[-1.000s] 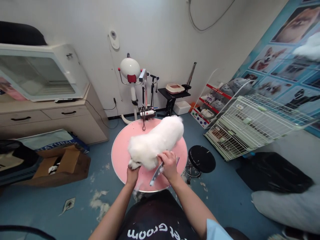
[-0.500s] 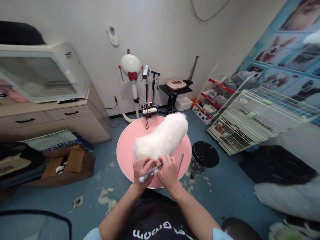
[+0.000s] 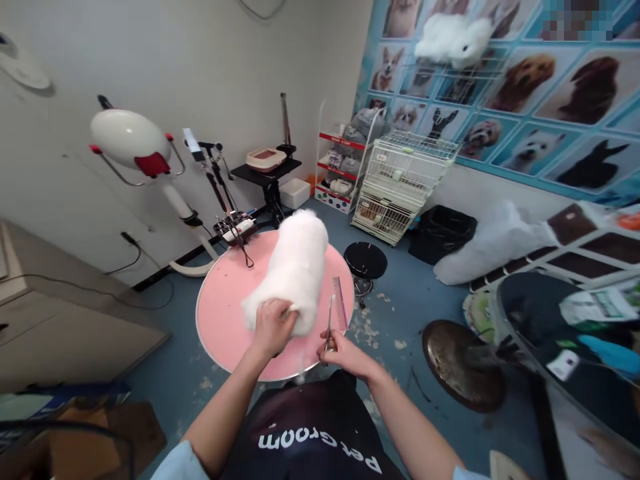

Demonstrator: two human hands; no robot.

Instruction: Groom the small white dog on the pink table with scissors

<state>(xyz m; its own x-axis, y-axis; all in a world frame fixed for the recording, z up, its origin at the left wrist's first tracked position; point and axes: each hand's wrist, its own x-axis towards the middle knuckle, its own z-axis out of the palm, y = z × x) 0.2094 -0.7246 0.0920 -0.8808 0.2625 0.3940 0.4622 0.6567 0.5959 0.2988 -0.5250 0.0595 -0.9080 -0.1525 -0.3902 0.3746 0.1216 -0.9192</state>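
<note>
A white fluffy body [image 3: 299, 260], with no head or legs that I can make out, lies on the round pink table [image 3: 225, 300]. My left hand [image 3: 273, 327] is at its near end, thumb and fingers pinched together on the fluff. To the right of it, over the table's near edge, my right hand [image 3: 343, 352] is closed around the handles of a pair of scissors [image 3: 329, 320]. Their blades point up and away from me, apart from the fluff. A comb with a purple spine [image 3: 342, 303] rests on the table just beyond the scissors.
A black stool [image 3: 365, 260] stands right of the table. Left of it rises a white dryer [image 3: 131, 139] on a stand. A wire cage [image 3: 395, 190] is at the back, a dark table [image 3: 555, 347] at the right. Loose white fluff lies on the floor.
My view has swung to the right. My hands, together at the scissors before, are now apart: the left has moved onto the fluff, and the right holds the scissors with blades turned away from me.
</note>
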